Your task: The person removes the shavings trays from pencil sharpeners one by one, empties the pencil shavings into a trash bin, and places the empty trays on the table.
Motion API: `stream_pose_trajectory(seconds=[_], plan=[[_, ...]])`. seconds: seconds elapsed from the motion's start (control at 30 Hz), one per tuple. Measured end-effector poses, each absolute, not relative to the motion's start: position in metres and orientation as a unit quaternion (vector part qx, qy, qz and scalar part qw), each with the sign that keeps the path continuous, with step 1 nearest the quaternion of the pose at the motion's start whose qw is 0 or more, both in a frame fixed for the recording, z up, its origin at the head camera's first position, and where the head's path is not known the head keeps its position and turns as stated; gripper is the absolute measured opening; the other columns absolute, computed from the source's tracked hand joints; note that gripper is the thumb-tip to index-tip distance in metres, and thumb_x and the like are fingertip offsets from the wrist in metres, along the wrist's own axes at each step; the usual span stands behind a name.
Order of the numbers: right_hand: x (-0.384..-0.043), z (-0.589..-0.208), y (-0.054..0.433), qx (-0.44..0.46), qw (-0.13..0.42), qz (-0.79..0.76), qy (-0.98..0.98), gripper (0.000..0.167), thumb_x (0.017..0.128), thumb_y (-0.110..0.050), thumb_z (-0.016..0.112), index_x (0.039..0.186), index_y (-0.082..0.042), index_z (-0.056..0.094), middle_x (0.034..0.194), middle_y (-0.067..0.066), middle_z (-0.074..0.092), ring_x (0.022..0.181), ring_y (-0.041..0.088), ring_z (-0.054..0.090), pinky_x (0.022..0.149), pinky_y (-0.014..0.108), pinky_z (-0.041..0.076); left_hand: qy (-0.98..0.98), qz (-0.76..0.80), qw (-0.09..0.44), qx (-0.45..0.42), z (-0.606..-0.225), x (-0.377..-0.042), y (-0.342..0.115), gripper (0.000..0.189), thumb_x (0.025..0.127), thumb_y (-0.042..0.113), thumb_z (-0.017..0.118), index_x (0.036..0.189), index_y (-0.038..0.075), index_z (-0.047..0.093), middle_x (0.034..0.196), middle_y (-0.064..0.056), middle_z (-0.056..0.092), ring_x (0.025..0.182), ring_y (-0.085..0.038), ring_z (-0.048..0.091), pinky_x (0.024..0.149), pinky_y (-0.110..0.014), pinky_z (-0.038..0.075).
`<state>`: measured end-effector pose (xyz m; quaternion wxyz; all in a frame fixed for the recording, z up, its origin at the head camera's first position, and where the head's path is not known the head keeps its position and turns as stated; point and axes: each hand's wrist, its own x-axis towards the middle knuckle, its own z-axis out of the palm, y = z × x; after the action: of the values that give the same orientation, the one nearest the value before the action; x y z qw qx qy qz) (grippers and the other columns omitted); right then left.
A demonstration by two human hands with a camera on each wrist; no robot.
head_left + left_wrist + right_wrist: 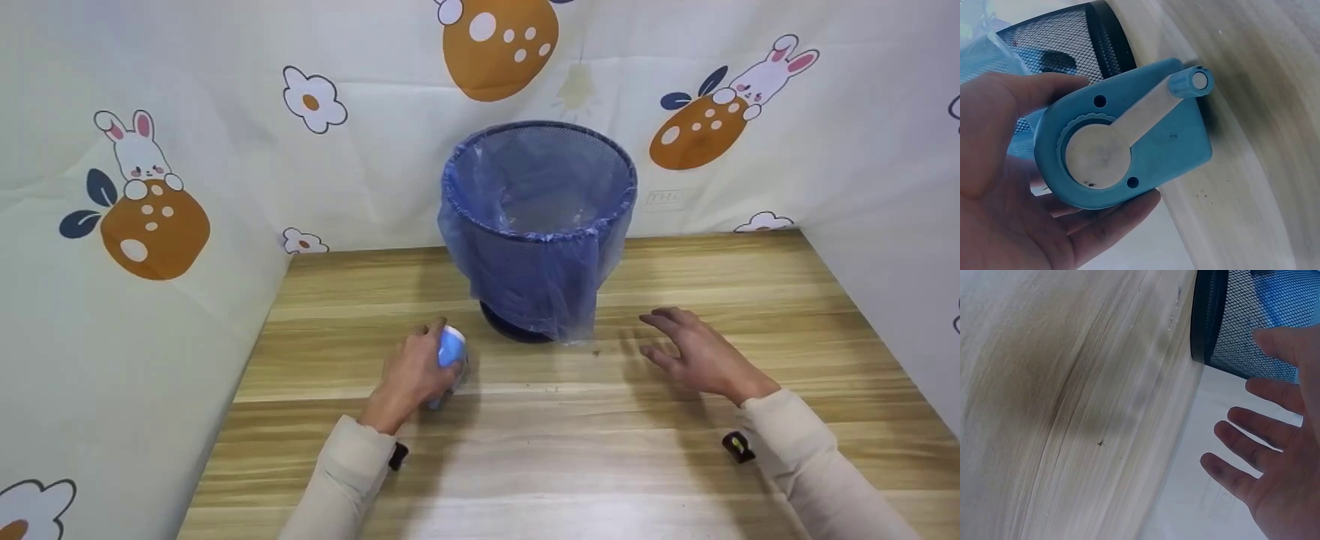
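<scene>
My left hand [411,369] grips a blue hand-crank pencil sharpener [451,348] close over the table, left of the waste bin's base. In the left wrist view the thumb lies along one side of the sharpener [1171,138] and the fingers along the other. Its white crank arm [1145,112] ends in a blue knob and faces that camera. To the right of the bin, my right hand [701,356] hovers with its fingers spread and holds nothing. In the right wrist view these fingers [1258,427] are loosely bent beside the bin's mesh wall.
A dark mesh waste bin [517,262], lined with a thin blue bag [570,292], stands upright at the back middle of the wood-grain table [555,442]. Patterned cloth walls [375,172] enclose the table at the back and both sides.
</scene>
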<state>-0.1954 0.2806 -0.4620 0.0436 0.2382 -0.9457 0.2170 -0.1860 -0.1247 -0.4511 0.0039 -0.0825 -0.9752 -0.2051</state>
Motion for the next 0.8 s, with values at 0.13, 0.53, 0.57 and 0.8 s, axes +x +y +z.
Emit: stream_pose_trajectory(seconds=[0.13, 0.53, 0.57, 0.8], plan=[[-0.194, -0.462, 0.279, 0.239, 0.037, 0.225, -0.944, 0.049, 0.094, -0.021, 0.066, 0.135, 0.003, 0.055, 0.136, 0.029, 0.051, 0.125, 0.049, 0.049, 0.103, 0.064, 0.038, -0.974, -0.211, -0.009, -0.087, -0.448, -0.185, -0.125, 0.069, 0.083, 0.025, 0.075, 0.142, 0.001, 0.049, 0.125, -0.027, 0.06, 0.099, -0.041, 0.066, 0.079, -0.05, 0.056], [-0.194, -0.459, 0.275, 0.242, 0.031, 0.236, -0.941, 0.05, 0.093, -0.02, 0.068, 0.135, 0.004, 0.056, 0.135, 0.028, 0.053, 0.125, 0.047, 0.05, 0.103, 0.062, 0.04, -0.968, -0.213, -0.008, -0.129, -0.438, -0.182, -0.122, 0.068, 0.082, 0.025, 0.074, 0.142, 0.004, 0.05, 0.128, -0.027, 0.059, 0.099, -0.039, 0.065, 0.079, -0.05, 0.056], [-0.194, -0.459, 0.275, 0.243, 0.032, 0.236, -0.94, 0.05, 0.093, -0.02, 0.068, 0.135, 0.004, 0.056, 0.135, 0.028, 0.053, 0.125, 0.047, 0.05, 0.103, 0.062, 0.04, -0.968, -0.213, -0.009, -0.132, -0.436, -0.182, -0.121, 0.069, 0.082, 0.026, 0.074, 0.143, 0.004, 0.049, 0.129, -0.027, 0.058, 0.101, -0.04, 0.065, 0.08, -0.05, 0.056], [-0.195, -0.459, 0.27, 0.244, 0.034, 0.235, -0.94, 0.05, 0.093, -0.02, 0.068, 0.134, 0.004, 0.056, 0.135, 0.028, 0.053, 0.125, 0.047, 0.05, 0.104, 0.061, 0.039, -0.963, -0.224, -0.02, -0.147, -0.429, -0.183, -0.117, 0.068, 0.083, 0.025, 0.072, 0.144, 0.005, 0.049, 0.131, -0.026, 0.058, 0.106, -0.039, 0.063, 0.083, -0.05, 0.055]])
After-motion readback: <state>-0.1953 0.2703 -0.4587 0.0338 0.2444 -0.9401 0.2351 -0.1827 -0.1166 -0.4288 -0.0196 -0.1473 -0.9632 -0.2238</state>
